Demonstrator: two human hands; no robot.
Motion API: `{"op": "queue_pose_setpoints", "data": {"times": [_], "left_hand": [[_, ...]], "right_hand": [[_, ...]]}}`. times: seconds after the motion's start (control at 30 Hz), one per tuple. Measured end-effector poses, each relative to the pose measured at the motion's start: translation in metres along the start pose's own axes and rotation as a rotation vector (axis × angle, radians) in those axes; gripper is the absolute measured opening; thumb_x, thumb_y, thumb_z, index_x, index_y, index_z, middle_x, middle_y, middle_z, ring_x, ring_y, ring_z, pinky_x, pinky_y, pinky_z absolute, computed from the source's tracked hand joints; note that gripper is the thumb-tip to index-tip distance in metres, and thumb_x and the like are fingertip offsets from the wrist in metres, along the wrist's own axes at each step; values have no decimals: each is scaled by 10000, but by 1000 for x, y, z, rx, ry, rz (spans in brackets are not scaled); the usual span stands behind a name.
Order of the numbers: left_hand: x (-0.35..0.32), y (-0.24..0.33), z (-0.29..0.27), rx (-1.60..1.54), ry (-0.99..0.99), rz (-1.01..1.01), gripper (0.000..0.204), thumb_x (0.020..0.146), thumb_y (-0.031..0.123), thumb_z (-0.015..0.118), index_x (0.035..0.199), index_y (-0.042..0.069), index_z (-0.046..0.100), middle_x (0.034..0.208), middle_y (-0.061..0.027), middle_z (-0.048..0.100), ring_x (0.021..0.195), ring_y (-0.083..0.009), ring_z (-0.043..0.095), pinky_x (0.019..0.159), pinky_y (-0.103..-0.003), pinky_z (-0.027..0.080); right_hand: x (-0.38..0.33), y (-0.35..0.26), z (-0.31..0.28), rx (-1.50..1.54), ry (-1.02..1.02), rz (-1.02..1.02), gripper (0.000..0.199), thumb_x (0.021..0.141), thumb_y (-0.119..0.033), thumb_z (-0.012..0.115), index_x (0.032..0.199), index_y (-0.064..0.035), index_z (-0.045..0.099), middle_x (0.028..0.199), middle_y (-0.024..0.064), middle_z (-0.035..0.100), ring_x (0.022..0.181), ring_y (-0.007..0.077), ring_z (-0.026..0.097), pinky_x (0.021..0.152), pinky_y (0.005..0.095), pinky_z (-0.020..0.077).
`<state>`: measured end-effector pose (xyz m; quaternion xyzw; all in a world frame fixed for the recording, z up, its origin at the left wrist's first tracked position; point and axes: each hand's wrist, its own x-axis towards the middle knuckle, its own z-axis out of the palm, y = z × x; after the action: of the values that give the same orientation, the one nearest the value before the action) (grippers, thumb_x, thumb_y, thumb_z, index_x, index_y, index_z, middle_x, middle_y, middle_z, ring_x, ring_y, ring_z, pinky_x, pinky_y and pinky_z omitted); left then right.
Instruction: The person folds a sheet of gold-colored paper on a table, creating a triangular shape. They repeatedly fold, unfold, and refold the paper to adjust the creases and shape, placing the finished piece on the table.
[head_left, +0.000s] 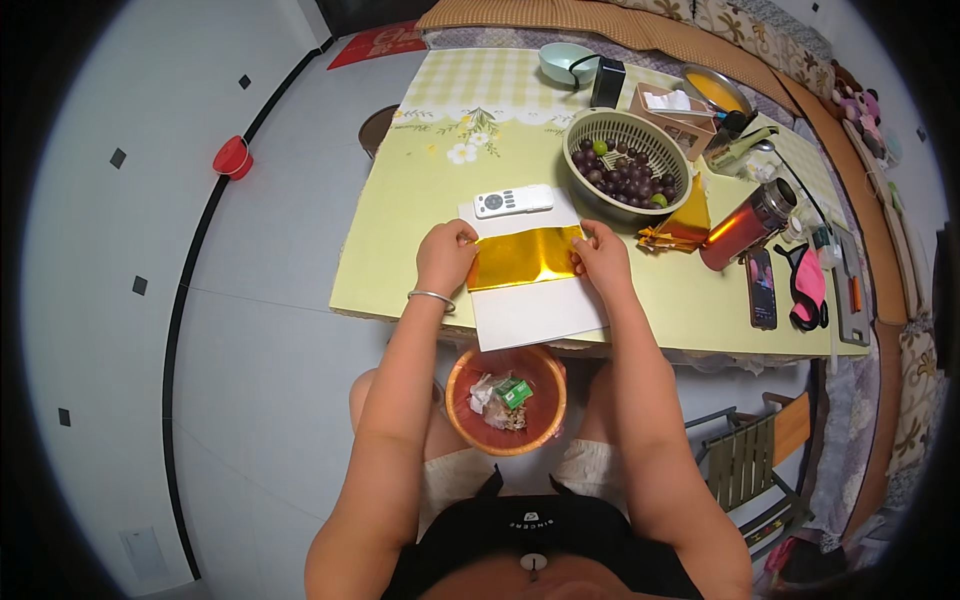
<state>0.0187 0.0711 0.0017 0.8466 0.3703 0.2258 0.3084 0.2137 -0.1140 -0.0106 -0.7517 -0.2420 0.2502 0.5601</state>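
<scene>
A: Where's the gold foil sheet (524, 256)?
B: Flat on a white sheet of paper (535, 312), near the table's (400, 250) front edge. The left hand (446, 256) pinches the foil's left edge, fingers closed on it; the right hand (600, 256) pinches the right edge the same way.
A: What lies around the foil?
B: Just beyond it, a white remote control (513, 201) rests on the paper's far end. Farther back and to the right stands a colander of dark grapes (627, 164). Right of the foil lie folded gold pieces (678, 228), then a red flask (748, 224) on its side and a phone (762, 288). Below the foil, off the table's edge, an orange bin (506, 400) sits between the person's knees.
</scene>
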Motion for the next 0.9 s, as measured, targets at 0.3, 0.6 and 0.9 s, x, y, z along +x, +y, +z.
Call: {"op": "queue_pose_setpoints", "data": {"times": [0.3,0.6,0.9], "left_hand": [[-14,9,-6,-176,73,55,78,834,13,690,854,28,615,839,-131,689,791,-281,678,712,-369,532],[-40,6,-6,-847,-11,-274,61,941,-34,613,958,-76,654,901,-142,710,792,-178,726,683,-227,586],[-49,2,-8,-867,-70,-329,81,946,-4,642,893,-64,653,829,-102,685,791,-169,723,688,-226,593]], "right_hand": [[0,-1,-4,204,-71,41,391,954,-47,606,1325,45,525,699,62,617,515,120,578,453,256,465],[-5,-12,-12,384,-125,98,103,978,-99,611,975,1,632,760,74,678,569,110,638,493,220,519],[-12,-15,-27,276,-161,152,138,976,-136,641,903,-20,632,742,77,690,573,125,671,490,212,520]]}}
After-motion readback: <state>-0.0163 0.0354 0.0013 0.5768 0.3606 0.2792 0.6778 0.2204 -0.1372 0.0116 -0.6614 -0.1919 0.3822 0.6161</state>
